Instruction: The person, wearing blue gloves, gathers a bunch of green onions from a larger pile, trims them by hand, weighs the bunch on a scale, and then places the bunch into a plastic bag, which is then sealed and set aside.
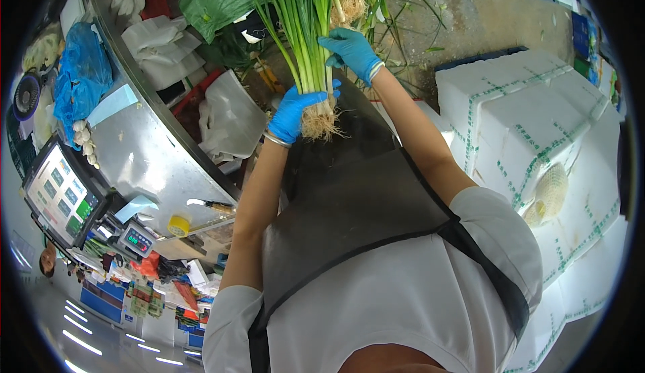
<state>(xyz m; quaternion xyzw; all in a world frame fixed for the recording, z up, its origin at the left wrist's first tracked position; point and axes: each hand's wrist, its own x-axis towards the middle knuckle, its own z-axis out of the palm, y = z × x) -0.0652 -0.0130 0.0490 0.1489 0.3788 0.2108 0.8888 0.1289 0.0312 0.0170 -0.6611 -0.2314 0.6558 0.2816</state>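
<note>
A bunch of green onions (306,54) with long green leaves and pale stems hangs in front of me, its roots toward my dark apron. My left hand (290,114), in a blue glove, is wrapped round the stems just above the stringy roots. Higher up on the right side of the bunch is my right hand (351,49), also blue-gloved, its fingers bent against a stem at the edge; whether it pinches one is hard to see. Behind it, another bundle of green onions (348,7) shows its roots.
On the left stands a metal counter (144,148) with a knife (209,205), a roll of yellow tape (179,225), a blue plastic bag (82,70), a touch screen (64,191) and garlic (85,143). White foam boxes (517,111) are stacked at right. Leaf scraps lie on the floor (463,27).
</note>
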